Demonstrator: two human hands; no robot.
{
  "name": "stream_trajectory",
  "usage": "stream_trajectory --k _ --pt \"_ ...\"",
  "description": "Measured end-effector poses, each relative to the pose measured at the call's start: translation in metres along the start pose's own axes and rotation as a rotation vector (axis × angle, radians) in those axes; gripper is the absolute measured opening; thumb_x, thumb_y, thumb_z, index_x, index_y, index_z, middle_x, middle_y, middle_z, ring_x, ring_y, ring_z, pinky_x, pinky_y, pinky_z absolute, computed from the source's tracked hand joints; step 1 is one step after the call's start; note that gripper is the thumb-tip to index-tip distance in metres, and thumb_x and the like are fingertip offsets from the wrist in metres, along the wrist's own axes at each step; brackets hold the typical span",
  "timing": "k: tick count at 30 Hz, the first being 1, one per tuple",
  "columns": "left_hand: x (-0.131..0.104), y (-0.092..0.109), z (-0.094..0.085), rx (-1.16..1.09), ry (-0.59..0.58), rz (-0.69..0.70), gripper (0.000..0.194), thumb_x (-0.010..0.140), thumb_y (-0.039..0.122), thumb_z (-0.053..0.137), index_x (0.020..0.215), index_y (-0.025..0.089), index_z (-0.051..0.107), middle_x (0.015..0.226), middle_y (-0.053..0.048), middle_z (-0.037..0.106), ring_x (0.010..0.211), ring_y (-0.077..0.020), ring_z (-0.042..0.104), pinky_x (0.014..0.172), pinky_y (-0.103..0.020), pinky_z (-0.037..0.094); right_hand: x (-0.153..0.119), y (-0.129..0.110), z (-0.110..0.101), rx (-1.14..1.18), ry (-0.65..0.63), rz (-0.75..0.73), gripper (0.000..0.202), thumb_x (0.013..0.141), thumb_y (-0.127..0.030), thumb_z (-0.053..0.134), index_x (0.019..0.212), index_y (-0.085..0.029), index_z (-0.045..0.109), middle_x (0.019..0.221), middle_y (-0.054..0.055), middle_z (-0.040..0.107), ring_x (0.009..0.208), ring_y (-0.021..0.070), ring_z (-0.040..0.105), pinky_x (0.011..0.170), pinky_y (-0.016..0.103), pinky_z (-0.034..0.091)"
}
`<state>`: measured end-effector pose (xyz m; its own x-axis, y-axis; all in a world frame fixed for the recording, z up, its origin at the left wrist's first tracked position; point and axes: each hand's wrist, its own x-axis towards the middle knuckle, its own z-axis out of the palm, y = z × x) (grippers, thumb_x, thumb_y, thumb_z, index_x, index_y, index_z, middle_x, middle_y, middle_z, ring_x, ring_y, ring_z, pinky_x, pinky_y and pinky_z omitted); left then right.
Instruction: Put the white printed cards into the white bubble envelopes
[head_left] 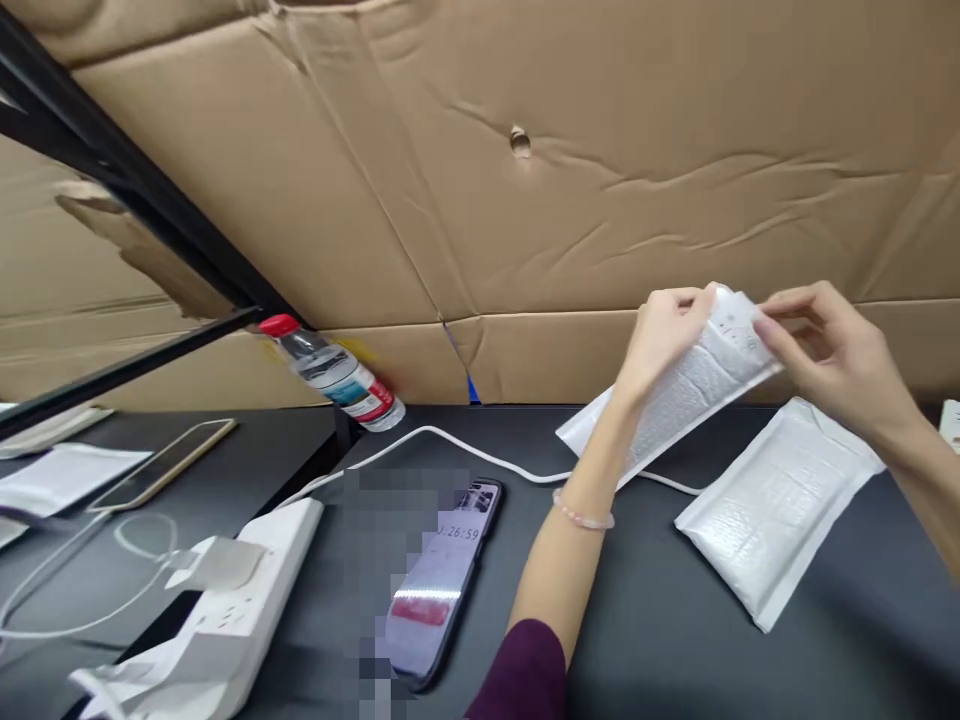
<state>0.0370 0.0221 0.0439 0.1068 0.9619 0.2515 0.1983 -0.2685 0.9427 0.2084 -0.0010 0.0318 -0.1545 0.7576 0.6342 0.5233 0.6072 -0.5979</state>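
Observation:
A white padded mailer [686, 395] is held up at a slant above the dark table, its lower end pointing left toward me. My left hand [667, 335] is closed on its upper left edge, with the thumb near the top end. At the upper right corner, the fingertips of my right hand [832, 345] pinch the edge, beside some small grey printed marks. A second white padded mailer [776, 515] lies flat on the table below my right hand. My left wrist wears a beaded bracelet [581, 512].
A phone [435, 590] with a lit screen lies left of my left forearm. Farther left are a white power strip [247, 600], a charger plug [217, 563] and a white cable [480, 455]. A red-capped water bottle [341, 380] leans near the cardboard wall [600, 220], beside a black frame [142, 190].

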Motion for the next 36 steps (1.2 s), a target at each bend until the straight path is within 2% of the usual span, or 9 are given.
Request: stream_trajectory --k 2,5,8,13,17,22,29,33,36 --pt "-0.001 0.0 -0.002 -0.069 0.066 0.038 0.034 0.093 0.039 0.049 0.069 0.016 0.058 0.068 0.0 0.054 0.063 -0.0115 0.048 0.061 -0.024 0.038 0.0 0.003 0.004 -0.058 -0.198 -0.126 0.032 0.087 -0.051 0.057 0.076 -0.022 0.066 0.112 0.009 0.063 0.111 0.0287 0.058 0.095 0.046 0.047" --pt "-0.004 0.0 -0.006 -0.14 0.096 0.088 0.034 0.094 0.039 0.049 0.072 0.015 0.059 0.068 0.0 0.055 0.063 -0.0106 0.048 0.06 -0.022 0.039 -0.001 0.006 0.007 -0.019 -0.376 -0.095 0.034 0.088 -0.051 0.055 0.074 -0.023 0.065 0.09 0.004 0.067 0.09 0.0239 0.063 0.088 0.041 0.05" --pt "-0.011 0.003 -0.014 -0.196 -0.002 0.186 0.031 0.095 0.04 0.049 0.089 0.014 0.066 0.086 -0.003 0.065 0.081 -0.0135 0.058 0.074 -0.023 0.045 -0.001 0.006 0.009 0.151 -0.252 0.046 0.032 0.085 -0.049 0.061 0.108 -0.027 0.064 0.101 0.002 0.069 0.074 0.0182 0.064 0.072 0.034 0.054" --pt "-0.017 0.005 -0.035 -0.113 -0.387 0.328 0.041 0.087 0.028 0.064 0.127 0.019 0.058 0.133 -0.007 0.058 0.119 -0.0203 0.055 0.099 -0.027 0.043 0.002 0.004 0.005 0.389 -0.135 0.136 0.084 0.082 -0.045 0.067 0.151 -0.032 0.023 0.103 0.003 0.073 0.08 0.0198 0.07 0.073 0.035 0.057" --pt "-0.012 -0.001 -0.048 -0.017 -0.384 0.36 0.029 0.086 0.033 0.066 0.109 0.016 0.067 0.117 -0.008 0.066 0.104 -0.0197 0.062 0.088 -0.027 0.047 0.006 0.004 -0.004 0.363 -0.197 0.04 0.034 0.084 -0.04 0.065 0.116 -0.027 0.065 0.107 0.005 0.072 0.093 0.0205 0.068 0.081 0.033 0.055" --pt "-0.016 0.001 -0.057 0.039 -0.47 0.261 0.039 0.071 0.033 0.08 0.104 0.015 0.069 0.1 -0.006 0.069 0.083 -0.0153 0.062 0.069 -0.023 0.046 0.005 0.0 -0.014 0.334 -0.382 0.036 0.02 0.085 -0.037 0.065 0.099 -0.026 0.075 0.107 0.004 0.072 0.102 0.0232 0.067 0.082 0.033 0.055" --pt "-0.02 0.007 -0.059 0.161 -0.247 0.315 0.041 0.084 0.04 0.066 0.118 0.018 0.064 0.108 -0.007 0.068 0.077 -0.0129 0.061 0.064 -0.02 0.045 0.008 -0.002 -0.031 0.285 -0.511 0.116 0.045 0.086 -0.05 0.063 0.126 -0.031 0.06 0.124 0.005 0.066 0.108 0.0227 0.065 0.087 0.035 0.055" --pt "-0.028 0.016 -0.079 0.293 -0.126 0.253 0.053 0.083 0.043 0.067 0.13 0.022 0.056 0.082 0.0 0.064 0.057 -0.0082 0.051 0.05 -0.018 0.036 0.013 0.037 -0.047 0.019 -0.593 0.367 0.052 0.086 -0.063 0.053 0.12 -0.025 0.058 0.106 0.008 0.071 0.091 0.0219 0.069 0.075 0.034 0.055" --pt "-0.037 0.023 -0.099 0.387 -0.133 0.189 0.049 0.082 0.045 0.067 0.123 0.02 0.061 0.076 0.001 0.061 0.057 -0.0083 0.05 0.05 -0.017 0.036 0.013 0.079 -0.052 -0.43 -0.763 0.511 0.045 0.083 -0.061 0.056 0.101 -0.02 0.067 0.104 0.01 0.072 0.097 0.0266 0.068 0.086 0.039 0.051"
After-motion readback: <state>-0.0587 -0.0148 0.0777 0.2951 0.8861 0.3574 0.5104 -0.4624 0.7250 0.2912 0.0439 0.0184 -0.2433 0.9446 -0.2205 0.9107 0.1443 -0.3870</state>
